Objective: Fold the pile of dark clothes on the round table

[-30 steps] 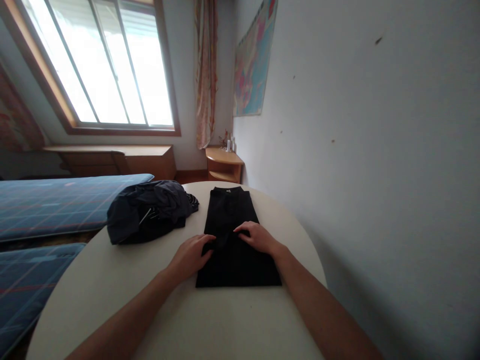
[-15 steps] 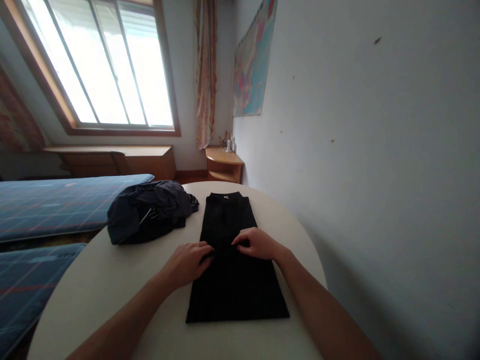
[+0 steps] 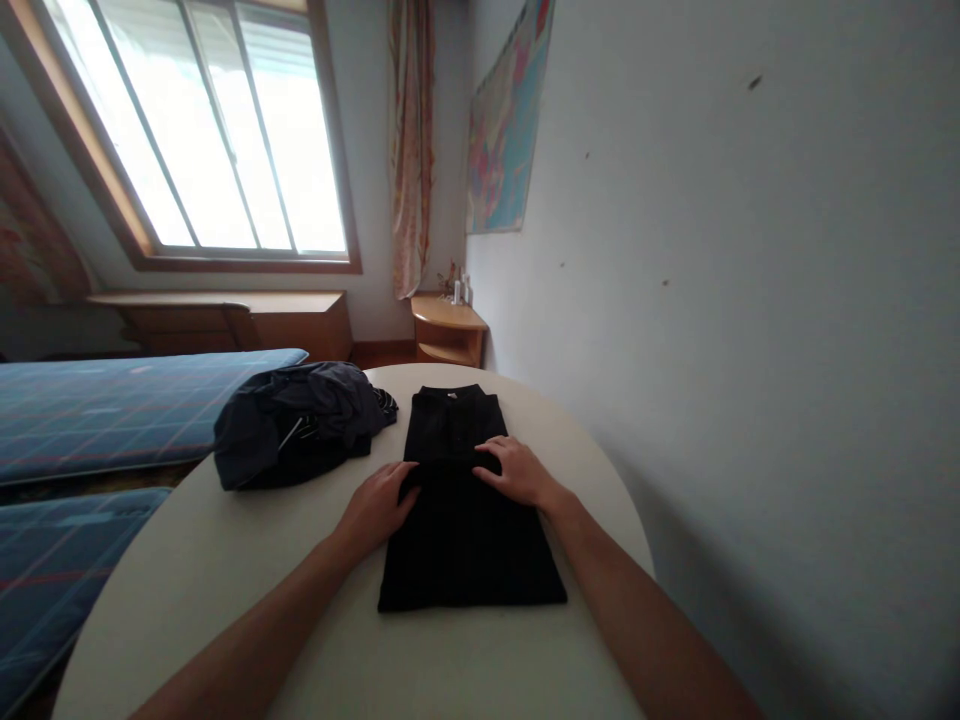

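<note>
A black shirt [image 3: 469, 550], folded into a narrow panel, lies on the round table with its collar at the far end. A raised crease crosses its middle. My left hand [image 3: 379, 507] is at the crease's left end, fingers and thumb closed on the cloth. On the other end of the crease, my right hand [image 3: 519, 472] pinches the fabric between thumb and fingers. Both fingertips are partly lost against the black cloth. Left of the shirt sits a crumpled heap of dark clothes [image 3: 300, 420] with some striped fabric, untouched by either hand.
The pale round table [image 3: 187, 560] has a white wall [image 3: 750, 400] along its right. Two blue plaid mattresses [image 3: 112, 410] lie to the left. Beyond are a wooden desk [image 3: 300, 320] and a corner shelf [image 3: 450, 315] under a curtain and wall map.
Both hands have moved away from me, drawing the shirt's middle into a raised crease. The near hem has slid farther up the table. The clothes heap has stayed put.
</note>
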`<act>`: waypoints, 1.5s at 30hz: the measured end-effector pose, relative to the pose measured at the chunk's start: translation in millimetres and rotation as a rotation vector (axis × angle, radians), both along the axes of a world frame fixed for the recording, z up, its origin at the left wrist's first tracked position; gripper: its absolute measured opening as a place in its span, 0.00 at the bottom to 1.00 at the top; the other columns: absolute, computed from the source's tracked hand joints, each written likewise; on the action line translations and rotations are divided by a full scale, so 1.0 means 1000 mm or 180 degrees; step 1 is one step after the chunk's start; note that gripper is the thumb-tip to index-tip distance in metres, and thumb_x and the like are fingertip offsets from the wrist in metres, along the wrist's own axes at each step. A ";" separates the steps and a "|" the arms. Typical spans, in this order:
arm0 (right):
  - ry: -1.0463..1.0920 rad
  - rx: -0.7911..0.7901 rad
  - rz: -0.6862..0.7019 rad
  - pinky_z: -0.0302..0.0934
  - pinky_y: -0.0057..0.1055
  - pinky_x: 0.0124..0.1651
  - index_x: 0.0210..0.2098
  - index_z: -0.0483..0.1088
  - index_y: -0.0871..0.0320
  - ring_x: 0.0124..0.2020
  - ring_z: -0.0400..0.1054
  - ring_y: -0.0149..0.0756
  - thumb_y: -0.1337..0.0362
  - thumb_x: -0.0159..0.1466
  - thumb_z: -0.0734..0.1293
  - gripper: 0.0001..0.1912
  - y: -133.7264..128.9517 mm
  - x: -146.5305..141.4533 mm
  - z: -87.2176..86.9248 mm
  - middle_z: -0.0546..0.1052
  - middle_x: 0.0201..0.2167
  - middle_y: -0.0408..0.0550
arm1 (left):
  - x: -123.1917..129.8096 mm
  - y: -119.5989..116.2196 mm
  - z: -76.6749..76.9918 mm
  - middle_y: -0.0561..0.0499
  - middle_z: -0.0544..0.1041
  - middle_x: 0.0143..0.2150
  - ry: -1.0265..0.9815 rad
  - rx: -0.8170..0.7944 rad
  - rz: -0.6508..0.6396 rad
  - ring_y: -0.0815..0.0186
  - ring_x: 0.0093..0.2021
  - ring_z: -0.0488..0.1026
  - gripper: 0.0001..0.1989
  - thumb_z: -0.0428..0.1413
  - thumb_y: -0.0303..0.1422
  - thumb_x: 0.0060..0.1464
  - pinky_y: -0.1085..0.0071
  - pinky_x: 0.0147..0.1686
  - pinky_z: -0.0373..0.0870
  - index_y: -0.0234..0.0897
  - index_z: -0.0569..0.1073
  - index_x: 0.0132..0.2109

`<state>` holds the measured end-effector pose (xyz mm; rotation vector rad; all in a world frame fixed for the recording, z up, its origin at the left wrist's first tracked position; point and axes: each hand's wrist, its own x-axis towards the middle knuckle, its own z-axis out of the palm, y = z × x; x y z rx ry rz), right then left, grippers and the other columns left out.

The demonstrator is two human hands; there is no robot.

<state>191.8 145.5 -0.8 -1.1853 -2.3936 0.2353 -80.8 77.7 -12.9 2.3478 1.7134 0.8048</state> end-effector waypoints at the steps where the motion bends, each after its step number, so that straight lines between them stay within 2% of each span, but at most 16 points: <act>1: -0.0017 -0.0021 -0.0025 0.58 0.41 0.57 0.50 0.74 0.58 0.53 0.66 0.45 0.52 0.64 0.68 0.20 0.000 0.004 0.002 0.75 0.49 0.55 | 0.000 -0.001 0.000 0.43 0.76 0.53 -0.0009 -0.0001 -0.0013 0.57 0.54 0.72 0.17 0.50 0.33 0.61 0.62 0.55 0.67 0.38 0.70 0.55; 4: -0.0020 -0.0104 -0.0067 0.59 0.41 0.56 0.43 0.76 0.57 0.50 0.67 0.44 0.52 0.62 0.69 0.16 0.000 0.014 0.005 0.76 0.45 0.54 | 0.001 -0.002 -0.001 0.43 0.75 0.55 -0.0022 -0.0032 -0.0006 0.57 0.55 0.72 0.19 0.50 0.32 0.60 0.61 0.56 0.66 0.37 0.67 0.58; 10: -0.0087 -0.0285 0.0033 0.60 0.39 0.56 0.43 0.76 0.57 0.50 0.68 0.44 0.55 0.58 0.73 0.17 -0.001 0.017 0.006 0.76 0.46 0.53 | -0.001 0.001 0.000 0.44 0.76 0.54 0.0086 -0.0100 -0.0009 0.57 0.55 0.72 0.22 0.53 0.32 0.58 0.62 0.55 0.66 0.38 0.66 0.60; 14: -0.0205 -0.0489 0.0101 0.62 0.36 0.53 0.42 0.77 0.57 0.46 0.71 0.42 0.55 0.57 0.73 0.17 -0.007 0.016 0.016 0.76 0.44 0.51 | -0.001 -0.006 0.011 0.44 0.78 0.50 0.0272 -0.0215 0.0022 0.55 0.51 0.75 0.22 0.53 0.36 0.58 0.63 0.51 0.68 0.38 0.67 0.59; 19: -0.0205 -0.0988 0.0322 0.63 0.31 0.43 0.40 0.78 0.56 0.38 0.71 0.37 0.53 0.57 0.73 0.16 -0.018 0.021 0.031 0.76 0.40 0.48 | 0.001 -0.017 0.028 0.47 0.81 0.44 0.0546 -0.0287 0.0048 0.56 0.44 0.78 0.19 0.53 0.40 0.59 0.65 0.43 0.69 0.42 0.70 0.55; 25: -0.0232 -0.1488 0.0399 0.63 0.29 0.40 0.40 0.78 0.57 0.39 0.71 0.37 0.54 0.54 0.75 0.18 -0.023 0.019 0.038 0.76 0.39 0.47 | 0.001 -0.022 0.036 0.50 0.81 0.39 0.0891 -0.0257 -0.0112 0.56 0.39 0.78 0.14 0.54 0.43 0.58 0.65 0.37 0.67 0.45 0.74 0.48; 31: -0.0495 -0.1275 0.0340 0.60 0.27 0.35 0.36 0.77 0.57 0.34 0.68 0.34 0.56 0.51 0.76 0.15 -0.026 0.014 0.037 0.76 0.39 0.47 | 0.001 -0.020 0.023 0.48 0.80 0.41 0.0793 -0.0002 -0.0333 0.57 0.43 0.76 0.08 0.53 0.34 0.58 0.64 0.43 0.68 0.41 0.75 0.43; 34: -0.0446 -0.1292 0.0275 0.58 0.27 0.33 0.34 0.76 0.57 0.31 0.68 0.33 0.58 0.53 0.74 0.12 -0.028 0.017 0.039 0.76 0.32 0.44 | -0.001 -0.016 0.017 0.48 0.78 0.39 0.0602 0.0160 -0.0374 0.58 0.44 0.74 0.07 0.52 0.32 0.58 0.65 0.44 0.68 0.40 0.75 0.41; 36: -0.0333 -0.1132 0.0269 0.57 0.27 0.33 0.33 0.74 0.57 0.29 0.67 0.32 0.59 0.56 0.71 0.09 -0.029 0.019 0.041 0.75 0.28 0.42 | -0.002 -0.012 0.014 0.48 0.78 0.40 0.0398 0.0292 -0.0314 0.59 0.44 0.74 0.08 0.51 0.33 0.59 0.65 0.45 0.68 0.40 0.74 0.42; 39: -0.0027 -0.0534 0.0207 0.59 0.29 0.37 0.35 0.73 0.57 0.31 0.68 0.34 0.59 0.59 0.69 0.08 -0.027 0.019 0.041 0.76 0.29 0.43 | -0.003 -0.005 0.011 0.48 0.78 0.44 0.0085 0.0458 -0.0173 0.60 0.47 0.74 0.10 0.48 0.35 0.63 0.65 0.48 0.68 0.41 0.73 0.46; 41: 0.0200 -0.0219 0.0094 0.61 0.31 0.42 0.38 0.73 0.56 0.35 0.70 0.36 0.59 0.61 0.69 0.08 -0.024 0.017 0.037 0.78 0.33 0.45 | -0.003 0.001 0.007 0.48 0.78 0.46 -0.0079 0.0381 -0.0073 0.60 0.48 0.74 0.11 0.47 0.36 0.64 0.65 0.50 0.68 0.42 0.72 0.48; 43: 0.0272 -0.0139 0.0060 0.62 0.34 0.47 0.40 0.74 0.56 0.39 0.72 0.38 0.61 0.63 0.67 0.08 -0.019 0.016 0.031 0.79 0.37 0.47 | -0.004 0.006 0.002 0.49 0.78 0.47 -0.0157 0.0189 -0.0017 0.60 0.48 0.75 0.11 0.47 0.35 0.64 0.65 0.50 0.68 0.42 0.72 0.48; 45: 0.0173 -0.0270 0.0108 0.62 0.36 0.51 0.43 0.75 0.55 0.44 0.72 0.40 0.62 0.63 0.67 0.10 -0.015 0.016 0.024 0.79 0.41 0.49 | -0.005 0.010 -0.002 0.49 0.78 0.47 -0.0164 0.0038 0.0004 0.60 0.48 0.75 0.11 0.48 0.35 0.63 0.65 0.49 0.68 0.42 0.72 0.48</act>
